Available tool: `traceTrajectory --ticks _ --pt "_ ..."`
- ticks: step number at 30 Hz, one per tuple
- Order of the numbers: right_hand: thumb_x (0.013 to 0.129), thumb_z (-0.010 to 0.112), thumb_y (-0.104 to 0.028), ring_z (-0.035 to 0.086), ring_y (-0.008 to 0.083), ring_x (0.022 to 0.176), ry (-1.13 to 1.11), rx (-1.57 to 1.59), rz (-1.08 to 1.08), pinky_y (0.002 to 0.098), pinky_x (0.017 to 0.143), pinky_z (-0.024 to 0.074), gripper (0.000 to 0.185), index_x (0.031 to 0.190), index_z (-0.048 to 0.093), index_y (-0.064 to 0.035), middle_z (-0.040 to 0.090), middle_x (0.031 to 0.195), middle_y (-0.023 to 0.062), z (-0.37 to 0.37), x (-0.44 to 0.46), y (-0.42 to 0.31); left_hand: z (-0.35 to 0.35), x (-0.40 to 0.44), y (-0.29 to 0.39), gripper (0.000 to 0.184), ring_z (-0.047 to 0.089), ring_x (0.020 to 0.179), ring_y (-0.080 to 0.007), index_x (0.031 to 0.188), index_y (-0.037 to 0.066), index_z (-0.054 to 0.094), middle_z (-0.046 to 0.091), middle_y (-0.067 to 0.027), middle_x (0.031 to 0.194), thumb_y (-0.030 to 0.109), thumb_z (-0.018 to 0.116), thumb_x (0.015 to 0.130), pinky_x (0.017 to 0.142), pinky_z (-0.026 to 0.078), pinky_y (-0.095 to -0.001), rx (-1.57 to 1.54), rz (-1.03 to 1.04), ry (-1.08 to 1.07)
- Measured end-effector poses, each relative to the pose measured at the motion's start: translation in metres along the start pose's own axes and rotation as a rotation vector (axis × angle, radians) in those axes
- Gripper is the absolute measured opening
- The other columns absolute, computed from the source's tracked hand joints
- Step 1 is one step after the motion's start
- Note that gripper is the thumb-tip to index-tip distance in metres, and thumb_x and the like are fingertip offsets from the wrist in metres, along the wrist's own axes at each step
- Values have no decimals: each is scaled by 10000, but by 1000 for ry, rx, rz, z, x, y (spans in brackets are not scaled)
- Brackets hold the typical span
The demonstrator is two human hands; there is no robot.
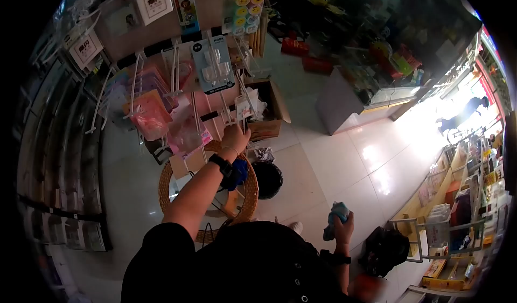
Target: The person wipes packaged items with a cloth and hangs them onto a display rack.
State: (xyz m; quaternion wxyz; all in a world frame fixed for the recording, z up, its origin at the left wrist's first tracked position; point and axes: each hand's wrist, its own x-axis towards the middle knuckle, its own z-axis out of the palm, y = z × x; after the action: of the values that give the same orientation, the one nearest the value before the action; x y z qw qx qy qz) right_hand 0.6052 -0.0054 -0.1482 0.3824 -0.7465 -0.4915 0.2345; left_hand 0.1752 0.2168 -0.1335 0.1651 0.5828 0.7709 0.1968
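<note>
My left hand (235, 137) reaches forward to the wall rack, its fingers curled at the ends of the white display hooks (219, 121). Just above the fingertips hangs a small white packet (243, 107); I cannot make out whether the fingers hold it or a hook. My right hand (345, 228), low on the right side, is closed around a crumpled blue-grey cloth (336, 217). Left of my left hand hang pink clear packs (149, 114). A blue hook pack (212, 64) hangs above it.
Below my left arm stands a round wicker-rimmed glass table (166, 187). Beside it are a black bin (267, 180) and an open cardboard box (269, 126). A glass counter (371, 95) stands ahead, shelves (458, 217) at right, and a black bag (383, 249) on the floor.
</note>
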Motion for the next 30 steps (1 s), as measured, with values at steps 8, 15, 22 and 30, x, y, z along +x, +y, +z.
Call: traceTrajectory --ticks 8,15,22,30 --pt "733 692 -218 635 323 843 83 -32 63 408 744 495 386 1040 571 -17 643 926 177 -20 -13 16 87 110 -48 500 588 822 -287 1207 -1 463 588 -130 923 343 613 877 732 503 -395 -535 163 565" --pt "755 676 -233 624 329 867 50 -79 53 418 750 487 380 1043 558 -16 635 939 177 -20 -15 26 88 97 -43 324 490 791 -166 1169 73 415 473 -38 922 213 591 936 736 446 -324 -802 453 835" --pt "772 669 -224 595 284 895 0 15 2 400 783 472 406 1092 548 -6 622 977 161 -14 -8 9 39 66 -26 200 536 669 -226 1048 54 527 538 -83 762 206 563 923 631 460 -367 -548 138 476" --pt "784 673 -226 594 303 905 -27 -31 -14 409 788 468 412 1094 538 9 611 992 180 -11 -12 7 26 47 -1 235 604 727 -221 932 5 585 624 -116 793 237 591 895 653 465 -347 -918 32 495"
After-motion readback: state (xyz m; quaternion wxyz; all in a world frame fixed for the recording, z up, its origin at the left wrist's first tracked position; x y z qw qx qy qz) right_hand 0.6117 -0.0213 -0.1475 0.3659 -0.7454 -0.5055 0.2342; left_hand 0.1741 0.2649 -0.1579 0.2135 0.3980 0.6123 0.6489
